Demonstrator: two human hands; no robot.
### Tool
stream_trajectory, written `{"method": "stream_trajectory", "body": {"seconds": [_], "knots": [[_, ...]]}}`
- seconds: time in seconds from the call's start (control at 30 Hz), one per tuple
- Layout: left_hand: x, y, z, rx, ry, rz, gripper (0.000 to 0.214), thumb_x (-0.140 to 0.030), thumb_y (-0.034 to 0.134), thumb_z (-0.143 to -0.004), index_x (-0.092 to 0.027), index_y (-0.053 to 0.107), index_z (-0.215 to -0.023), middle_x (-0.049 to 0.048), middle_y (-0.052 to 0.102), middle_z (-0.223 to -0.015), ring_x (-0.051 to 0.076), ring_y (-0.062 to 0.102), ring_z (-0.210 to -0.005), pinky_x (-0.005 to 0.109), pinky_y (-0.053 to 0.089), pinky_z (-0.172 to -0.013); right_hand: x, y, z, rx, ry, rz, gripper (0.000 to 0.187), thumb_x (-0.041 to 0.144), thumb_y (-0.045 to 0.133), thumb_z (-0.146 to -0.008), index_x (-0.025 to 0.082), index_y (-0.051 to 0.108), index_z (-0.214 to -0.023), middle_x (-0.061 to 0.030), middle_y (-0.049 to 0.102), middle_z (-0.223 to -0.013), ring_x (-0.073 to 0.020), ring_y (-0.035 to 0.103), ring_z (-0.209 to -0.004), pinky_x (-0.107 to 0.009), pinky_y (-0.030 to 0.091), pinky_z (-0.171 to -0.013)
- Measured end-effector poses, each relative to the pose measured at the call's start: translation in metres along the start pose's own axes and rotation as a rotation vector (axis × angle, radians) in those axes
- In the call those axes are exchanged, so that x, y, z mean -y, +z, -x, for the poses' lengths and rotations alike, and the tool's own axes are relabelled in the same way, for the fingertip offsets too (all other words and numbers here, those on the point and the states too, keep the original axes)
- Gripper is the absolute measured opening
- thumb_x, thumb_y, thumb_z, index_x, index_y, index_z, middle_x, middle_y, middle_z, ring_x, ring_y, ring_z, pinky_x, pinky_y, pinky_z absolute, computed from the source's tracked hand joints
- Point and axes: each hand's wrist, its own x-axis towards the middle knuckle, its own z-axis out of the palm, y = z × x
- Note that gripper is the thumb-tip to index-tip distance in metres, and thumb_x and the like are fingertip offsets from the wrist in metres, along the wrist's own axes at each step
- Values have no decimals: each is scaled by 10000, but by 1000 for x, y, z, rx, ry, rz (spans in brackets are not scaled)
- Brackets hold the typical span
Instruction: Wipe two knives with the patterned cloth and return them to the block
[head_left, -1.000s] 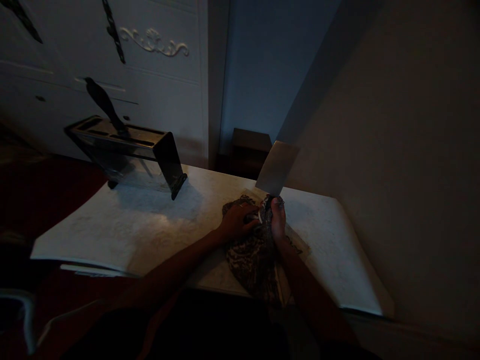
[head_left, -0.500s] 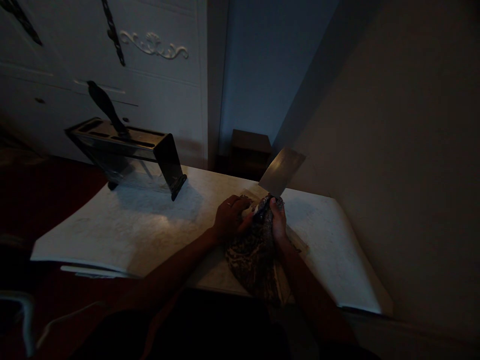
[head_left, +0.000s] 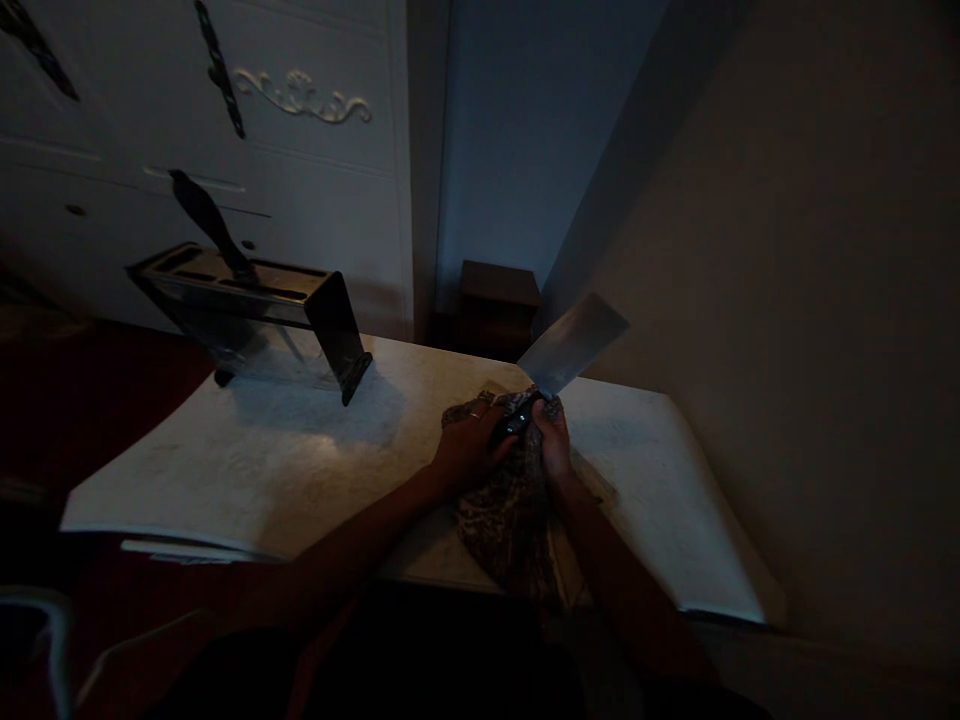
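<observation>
A cleaver (head_left: 574,345) points up and to the right over the far edge of the white table, its broad blade bare. Its dark riveted handle (head_left: 520,417) shows between my two hands. My left hand (head_left: 469,445) is closed round the rear of the handle, with a ring on one finger. My right hand (head_left: 553,440) is closed on a patterned cloth (head_left: 502,535) at the front of the handle, near the blade, thumb on top. From there the cloth hangs toward me, between my forearms. Beneath it lies a flat, light-brown board (head_left: 596,480), mostly covered.
On the left of the white table (head_left: 330,480) stands a see-through knife block (head_left: 247,330) with one black-handled knife (head_left: 206,220) in it. Behind are a white cabinet (head_left: 322,200) and a small brown box (head_left: 499,290). A wall (head_left: 810,350) rises on the right.
The cleaver's blade has turned and swung slightly to the right. More of its handle shows now, and my left hand has shifted a little on it. The view has moved slightly.
</observation>
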Motion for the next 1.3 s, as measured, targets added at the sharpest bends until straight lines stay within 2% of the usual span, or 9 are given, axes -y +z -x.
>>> {"method": "stream_trajectory", "body": {"seconds": [0.13,0.27,0.4,0.6,0.77,0.9,1.03,1.13,1.3], "knots": [[1,-2,-2,114,-11,38,479,-466,522,-894,-172,518,-1272,121,638,-1191,263,635,-1034,372,495,-860,-1,0,3,51,16,32,470,465,766,-681,250,607,-1068,7,686,-1014,-175,642,-898,-331,505,-870],[5,-3,-4,204,-41,50,464,-431,557,-836,-150,547,-1205,134,686,-1054,291,666,-924,370,499,-775,0,1,9,152,-18,170,396,454,789,-655,240,662,-964,6,701,-928,-172,632,-842,-310,514,-818],[9,-1,-5,201,-61,44,572,-390,573,-786,-111,502,-1281,153,701,-913,323,670,-800,391,487,-688,2,6,12,219,-10,237,386,426,810,-623,230,689,-932,4,711,-890,-168,628,-790,-311,520,-779],[14,4,-5,89,-68,161,340,-316,531,-790,-146,604,-1075,114,697,-871,277,661,-803,368,489,-724,5,8,10,130,-17,316,326,413,826,-573,197,678,-767,34,647,-672,-128,540,-610,-265,491,-612],[18,7,-7,-12,-90,227,454,-281,547,-768,-111,585,-1187,117,707,-931,262,659,-834,370,502,-777,6,3,6,57,-29,267,378,449,794,-641,191,704,-902,-15,707,-853,-164,614,-755,-308,515,-745],[19,6,-10,-61,-141,286,374,-294,545,-802,-122,619,-1126,113,706,-972,241,657,-861,356,503,-810,7,-3,4,-105,-32,240,409,493,750,-698,167,689,-937,-42,704,-894,-175,626,-788,-334,512,-786],[21,5,-13,-48,-202,282,327,-302,557,-816,-134,631,-1087,108,710,-975,241,662,-899,348,503,-826,8,-2,7,-214,-142,257,405,496,705,-750,161,667,-974,-44,694,-908,-177,620,-818,-327,507,-787],[23,6,-12,-39,-180,245,353,-290,572,-806,-141,621,-1122,111,710,-1005,248,662,-935,352,502,-851,8,2,14,-141,-238,287,391,454,684,-788,185,653,-1069,-53,690,-1027,-183,624,-929,-340,490,-884],[23,10,-9,-17,-61,183,420,-279,560,-807,-145,585,-1204,122,701,-1043,259,659,-964,386,501,-891,11,9,23,147,-315,472,359,355,733,-754,246,696,-1094,-52,672,-1130,-216,589,-1078,-383,414,-1029]]}}
